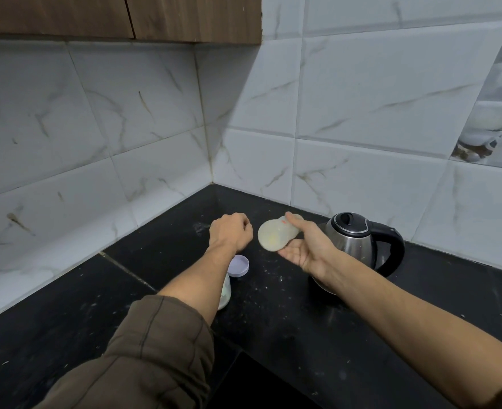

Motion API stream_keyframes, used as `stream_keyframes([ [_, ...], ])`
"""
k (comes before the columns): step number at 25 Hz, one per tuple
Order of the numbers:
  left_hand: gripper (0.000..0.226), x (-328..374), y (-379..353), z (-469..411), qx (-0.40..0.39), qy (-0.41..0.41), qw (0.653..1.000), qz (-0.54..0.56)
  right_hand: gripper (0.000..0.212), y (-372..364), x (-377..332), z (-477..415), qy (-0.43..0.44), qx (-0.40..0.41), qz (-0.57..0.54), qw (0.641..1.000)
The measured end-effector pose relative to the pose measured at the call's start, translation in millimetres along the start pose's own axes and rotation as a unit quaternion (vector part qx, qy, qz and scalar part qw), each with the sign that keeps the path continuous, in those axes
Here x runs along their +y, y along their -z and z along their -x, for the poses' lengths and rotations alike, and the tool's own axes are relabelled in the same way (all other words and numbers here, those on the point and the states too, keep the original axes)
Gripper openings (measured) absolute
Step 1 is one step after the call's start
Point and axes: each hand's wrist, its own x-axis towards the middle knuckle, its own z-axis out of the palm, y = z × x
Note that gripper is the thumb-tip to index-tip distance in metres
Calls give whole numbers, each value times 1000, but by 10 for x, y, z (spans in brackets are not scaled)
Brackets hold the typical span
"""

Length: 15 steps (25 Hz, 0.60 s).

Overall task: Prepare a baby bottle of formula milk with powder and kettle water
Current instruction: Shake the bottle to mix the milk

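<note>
Gripping the cloudy plastic baby bottle [274, 234] sideways in our right hand [307, 250], base toward our curled left hand [230, 231] (contents unseen), we find the black-handled steel kettle [354, 242] just right of the gripping hand.

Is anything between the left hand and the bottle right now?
Nothing visible. The left hand is just beside the bottle held in the right hand, with only a narrow open gap between them.

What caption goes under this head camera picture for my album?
The right hand holds a baby bottle tilted over the black counter, beside the kettle.
</note>
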Motion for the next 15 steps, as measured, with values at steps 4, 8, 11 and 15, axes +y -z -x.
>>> stream_keyframes([
  [4,26,15,-19,-15,-17,-9,1000,3,36,-74,43,93,22,-113,76,990],
  [8,25,13,-2,-23,-10,-11,1000,-1,46,-68,33,-28,5,-6,-15,1000],
  [11,26,-19,3,-33,-6,0,1000,3,46,-39,33,-41,-16,-31,29,999],
  [15,25,-48,-23,-29,-15,0,1000,0,45,0,37,-67,47,-100,156,982],
])
